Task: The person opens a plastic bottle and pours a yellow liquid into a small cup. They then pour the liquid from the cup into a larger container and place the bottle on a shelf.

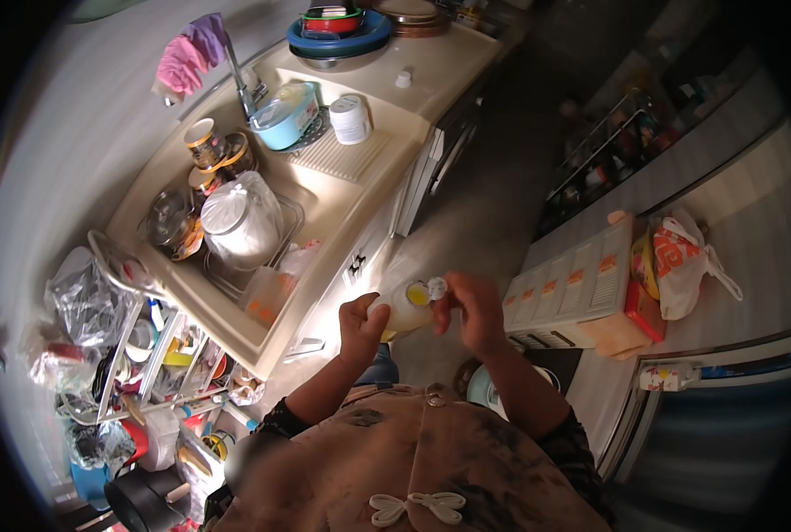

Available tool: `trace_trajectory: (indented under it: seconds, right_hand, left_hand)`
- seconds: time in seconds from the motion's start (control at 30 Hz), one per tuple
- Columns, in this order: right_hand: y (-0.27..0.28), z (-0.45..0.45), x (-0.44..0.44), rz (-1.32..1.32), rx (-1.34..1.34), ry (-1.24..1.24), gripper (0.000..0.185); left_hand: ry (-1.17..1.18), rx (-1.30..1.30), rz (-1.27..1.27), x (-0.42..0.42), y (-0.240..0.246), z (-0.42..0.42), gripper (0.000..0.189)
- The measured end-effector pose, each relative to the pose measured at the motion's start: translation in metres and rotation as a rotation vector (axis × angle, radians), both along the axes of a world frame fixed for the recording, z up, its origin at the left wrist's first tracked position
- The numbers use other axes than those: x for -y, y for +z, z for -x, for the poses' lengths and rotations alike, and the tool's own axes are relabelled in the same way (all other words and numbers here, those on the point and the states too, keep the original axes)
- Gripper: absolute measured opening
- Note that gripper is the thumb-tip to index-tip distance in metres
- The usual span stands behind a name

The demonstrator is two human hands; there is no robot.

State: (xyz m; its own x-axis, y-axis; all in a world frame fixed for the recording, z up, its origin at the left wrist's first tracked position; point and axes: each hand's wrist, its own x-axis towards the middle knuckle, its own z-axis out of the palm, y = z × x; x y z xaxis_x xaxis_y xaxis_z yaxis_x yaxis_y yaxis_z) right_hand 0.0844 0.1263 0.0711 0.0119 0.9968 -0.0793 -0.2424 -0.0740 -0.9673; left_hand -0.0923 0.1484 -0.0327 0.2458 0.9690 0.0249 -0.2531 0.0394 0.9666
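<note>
My left hand (362, 324) grips a pale, translucent container (402, 311) in front of my body. The container's round open mouth faces up, and something yellow shows inside its rim. My right hand (473, 311) holds a small whitish piece (437, 288), perhaps a lid or crumpled wrap, between its fingers right beside the mouth. Whether that piece touches the rim I cannot tell. A white cap (403, 79) lies on the counter beyond the sink, and a white lidded tub (349, 120) stands on the ribbed drainboard.
To the left is a beige sink (332, 219) with a plastic-covered pot (239, 216) and patterned canisters (204, 143). A blue basin (286, 120) sits by the faucet. A crowded dish rack (163, 359) stands lower left. White drawers (568, 279) and a plastic bag (685, 266) are at right.
</note>
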Motion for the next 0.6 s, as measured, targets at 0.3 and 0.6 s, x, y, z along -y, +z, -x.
trace_trajectory:
  seconds: [0.3,0.6]
  right_hand:
    - [0.043,-0.087,-0.155,0.241,0.417,0.563,0.027]
    - [0.053,-0.122,-0.243,0.309,0.436,0.780,0.026]
  left_hand:
    - [-0.115,-0.188,-0.123,-0.122,0.001,-0.027,0.047]
    - [-0.141,-0.381,-0.415,-0.204,0.024,-0.050,0.063]
